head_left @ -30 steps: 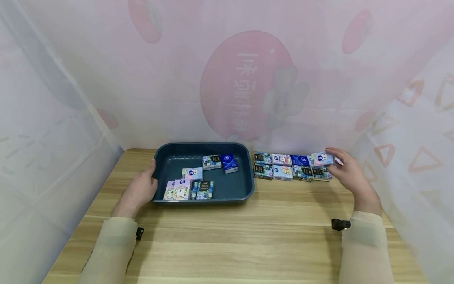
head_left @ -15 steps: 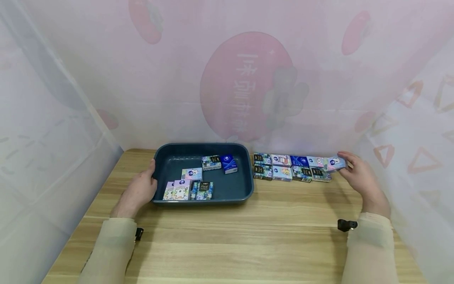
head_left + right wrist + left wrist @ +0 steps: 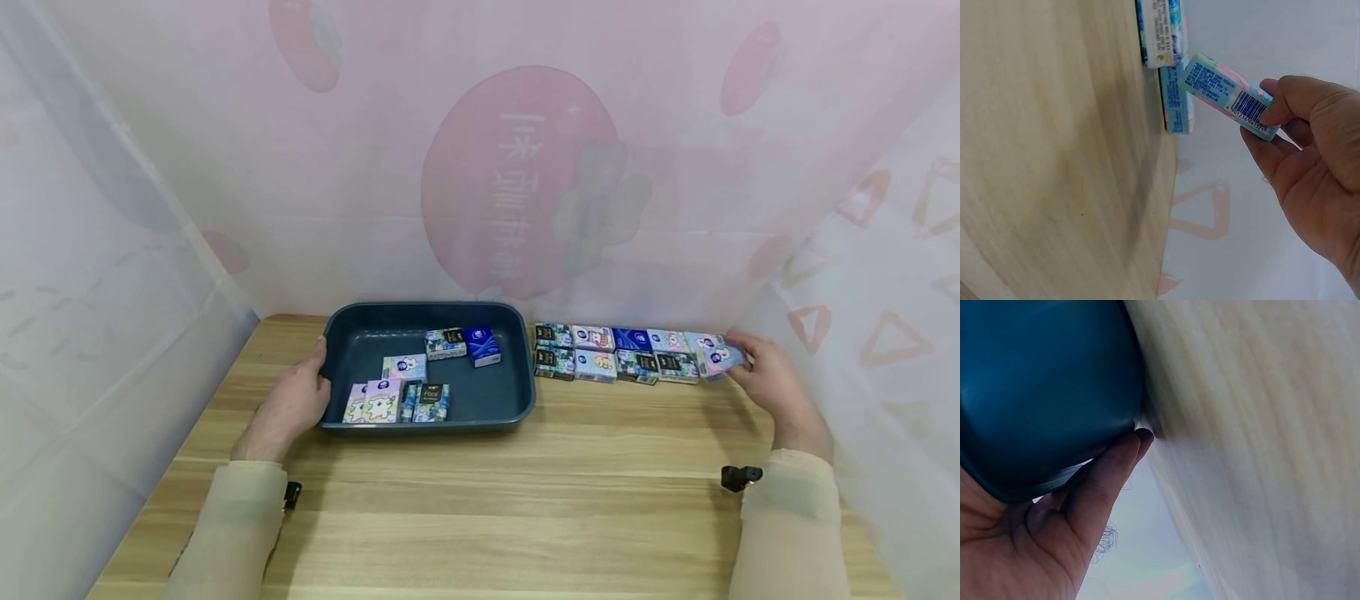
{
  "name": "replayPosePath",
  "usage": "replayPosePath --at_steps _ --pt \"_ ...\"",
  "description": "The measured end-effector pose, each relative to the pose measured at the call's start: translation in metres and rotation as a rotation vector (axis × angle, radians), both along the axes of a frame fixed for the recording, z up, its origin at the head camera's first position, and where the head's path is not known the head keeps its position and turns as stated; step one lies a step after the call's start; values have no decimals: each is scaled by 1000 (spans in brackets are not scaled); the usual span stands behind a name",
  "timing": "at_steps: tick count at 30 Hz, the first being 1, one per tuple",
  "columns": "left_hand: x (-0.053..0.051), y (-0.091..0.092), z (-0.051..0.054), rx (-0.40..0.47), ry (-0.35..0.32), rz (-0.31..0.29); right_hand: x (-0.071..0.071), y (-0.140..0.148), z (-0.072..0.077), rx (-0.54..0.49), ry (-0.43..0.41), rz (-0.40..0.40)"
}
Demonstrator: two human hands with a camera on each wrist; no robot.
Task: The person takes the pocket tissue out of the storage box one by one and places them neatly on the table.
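My left hand [image 3: 294, 398] grips the left end of a dark blue-green tray [image 3: 480, 417]. In the left wrist view its fingers [image 3: 1107, 478] lie along the tray's outer wall. Several pocket tissue packs are inside the tray, including a blue pack [image 3: 482, 345] and a purple-white pack [image 3: 383, 402]. At the right, my right hand [image 3: 772, 383] pinches a pale blue tissue pack [image 3: 1229, 97] between thumb and fingers. It is tilted and raised off the table, at the right end of two rows of packs. Beneath it another pale blue pack [image 3: 1175, 103] partly shows.
The two rows hold several tissue packs, among them a dark floral pack [image 3: 677, 367] and a blue pack [image 3: 632, 339], beside the tray's right wall. The wooden table [image 3: 510, 508] meets a pink printed curtain [image 3: 375, 208] behind.
My right hand has moved right and slightly nearer. One pale blue pack now lies at the right end of the back row, and another is tilted in my fingers. The left hand has stayed.
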State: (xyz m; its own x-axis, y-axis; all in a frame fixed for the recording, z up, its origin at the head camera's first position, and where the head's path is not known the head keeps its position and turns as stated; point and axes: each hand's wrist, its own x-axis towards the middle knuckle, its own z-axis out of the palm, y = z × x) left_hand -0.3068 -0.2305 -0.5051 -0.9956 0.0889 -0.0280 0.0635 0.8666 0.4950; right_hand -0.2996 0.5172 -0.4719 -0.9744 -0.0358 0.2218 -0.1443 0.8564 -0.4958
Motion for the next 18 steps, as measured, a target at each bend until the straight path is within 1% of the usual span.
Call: replayPosePath --at_steps 2,4,6,9,13,16,18 --pt "0 0 0 0 3 -1 0 2 -3 1 -14 0" --pt "1 0 0 1 4 -2 -2 6 -8 -4 3 12" --pt "1 0 0 5 6 -2 -5 10 -15 -11 25 3" --pt "0 0 -1 6 9 1 -6 14 -20 14 14 -13" --pt "0 0 -1 8 11 1 -2 13 -17 60 -95 -65" --pt "0 0 -1 9 13 1 0 11 -17 43 -160 -100" --pt "0 0 -1 8 14 1 0 11 -19 29 -186 -112"
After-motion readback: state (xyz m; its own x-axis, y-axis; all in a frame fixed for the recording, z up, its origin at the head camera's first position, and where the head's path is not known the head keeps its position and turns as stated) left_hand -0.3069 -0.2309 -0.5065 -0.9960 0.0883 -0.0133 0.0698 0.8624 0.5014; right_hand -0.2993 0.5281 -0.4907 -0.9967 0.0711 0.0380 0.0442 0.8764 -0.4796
